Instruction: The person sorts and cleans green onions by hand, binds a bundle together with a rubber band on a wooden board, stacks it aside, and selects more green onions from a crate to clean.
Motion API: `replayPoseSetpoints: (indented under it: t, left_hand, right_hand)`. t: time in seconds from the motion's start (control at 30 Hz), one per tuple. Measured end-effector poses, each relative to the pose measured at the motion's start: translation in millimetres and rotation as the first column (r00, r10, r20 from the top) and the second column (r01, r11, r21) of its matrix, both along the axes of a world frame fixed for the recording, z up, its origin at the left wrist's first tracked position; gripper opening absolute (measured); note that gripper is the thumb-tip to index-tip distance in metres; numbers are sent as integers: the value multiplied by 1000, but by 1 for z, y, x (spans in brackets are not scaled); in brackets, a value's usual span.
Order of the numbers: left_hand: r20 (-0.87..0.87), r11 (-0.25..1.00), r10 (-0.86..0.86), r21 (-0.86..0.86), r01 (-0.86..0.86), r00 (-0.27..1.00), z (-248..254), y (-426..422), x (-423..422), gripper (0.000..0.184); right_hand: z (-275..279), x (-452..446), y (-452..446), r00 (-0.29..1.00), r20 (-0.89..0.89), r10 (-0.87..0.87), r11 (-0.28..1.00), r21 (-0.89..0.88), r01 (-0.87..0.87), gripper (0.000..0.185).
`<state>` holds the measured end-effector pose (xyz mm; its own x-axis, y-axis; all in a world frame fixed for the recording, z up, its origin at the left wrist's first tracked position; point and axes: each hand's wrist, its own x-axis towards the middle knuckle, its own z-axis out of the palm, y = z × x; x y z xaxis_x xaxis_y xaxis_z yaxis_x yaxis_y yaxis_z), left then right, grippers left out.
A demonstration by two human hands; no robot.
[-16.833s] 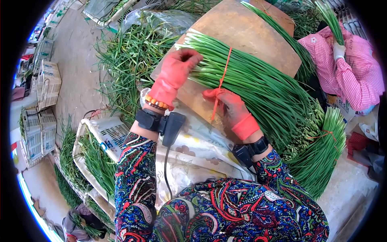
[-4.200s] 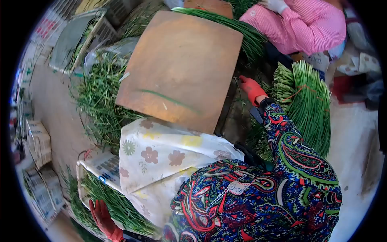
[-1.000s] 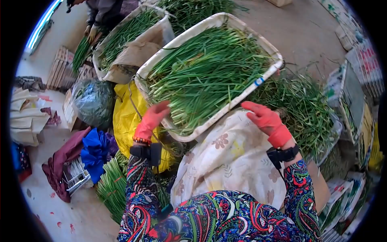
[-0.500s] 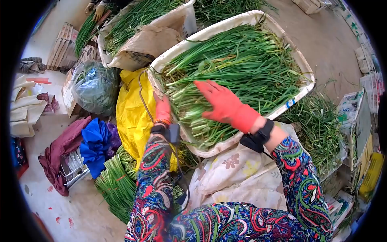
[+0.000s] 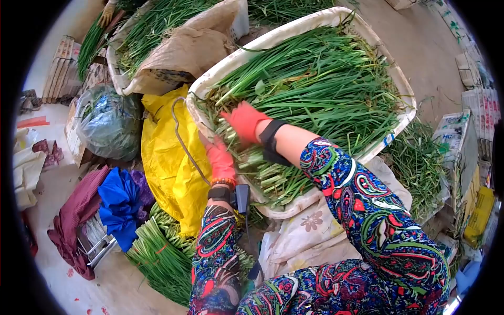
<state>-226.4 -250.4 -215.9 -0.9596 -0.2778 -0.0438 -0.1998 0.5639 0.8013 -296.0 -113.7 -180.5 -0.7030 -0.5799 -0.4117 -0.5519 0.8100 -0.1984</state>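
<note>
A white plastic basket [image 5: 407, 86] holds a thick layer of garlic chives [image 5: 320, 79], their pale stem ends toward the left and front. My left hand [image 5: 220, 157], in a red glove, is at the basket's left side by the stem ends. Its fingers point up and look apart, though partly blurred. Just above it, my right hand [image 5: 245, 123], also red-gloved, reaches across over the stems with its fingers bent inward. Motion blur hides what those fingers hold, if anything.
A yellow plastic sack [image 5: 168, 157] lies left of the basket, near tied chive bundles [image 5: 163, 257]. Behind stands another basket of greens [image 5: 157, 37]. Loose leaves [image 5: 417, 163] lie at right. A co-worker's gloved hand [image 5: 107, 14] shows at the top left.
My right hand has moved left from over the middle of the chives to the stem ends, and its spread fingers have bent. My left hand stays at the left side. The view has shifted slightly.
</note>
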Motion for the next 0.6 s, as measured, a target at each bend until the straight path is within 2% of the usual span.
replayPoseSetpoints:
  t: [0.03,0.07,0.1,0.17,0.2,0.23,0.3,0.33,0.37,0.43,0.47,0.53,0.57,0.6]
  left_hand:
    - [-25,997,-12,-82,10,1000,-4,-3,-1,54]
    - [-29,1000,7,-2,-7,1000,-8,-3,-1,53]
    - [-26,998,1,-59,-3,1000,5,2,0,53]
    - [-64,997,-23,-80,18,998,7,2,1,52]
    - [-18,1000,-3,-8,3,1000,2,0,0,52]
    - [-59,1000,11,-7,-11,998,-2,-1,0,51]
    - [-120,998,-17,56,24,993,2,1,-3,50]
    - [-85,994,38,101,-30,996,9,8,1,50]
    - [-81,999,31,33,-28,996,3,3,1,50]
    - [-128,1000,14,-15,-16,992,-10,-4,-2,48]
    - [-95,999,24,48,-19,995,-8,-1,-3,48]
    - [-19,987,49,157,-46,999,-2,0,-3,48]
    - [-20,999,34,24,-33,999,-21,-10,-4,45]
    - [34,931,73,355,-81,997,-20,-12,-2,45]
  right_hand:
    - [8,3,-5,1000,-23,14,999,37,-13,80]
    - [15,8,-7,1000,16,0,998,56,-1,77]
    - [36,13,-7,998,54,-15,997,76,11,76]
    - [9,25,-3,987,-159,-20,1000,2,21,73]
    - [4,14,-6,999,-4,-44,999,-9,44,68]
    - [-6,18,-2,974,-215,-78,989,-140,48,54]
    - [-10,14,-5,993,-8,-116,977,-183,113,38]
    - [-27,16,-5,977,-111,-182,916,-380,127,27]
    - [-11,20,2,977,-153,-149,924,-374,82,25]
    - [0,25,4,976,-144,-161,930,-354,101,22]
    - [-4,31,4,958,-227,-176,915,-396,75,19]
    - [10,43,11,949,-262,-173,898,-437,43,17]
    - [20,49,16,954,-264,-141,894,-447,9,16]
    - [26,54,18,958,-248,-144,911,-411,31,17]
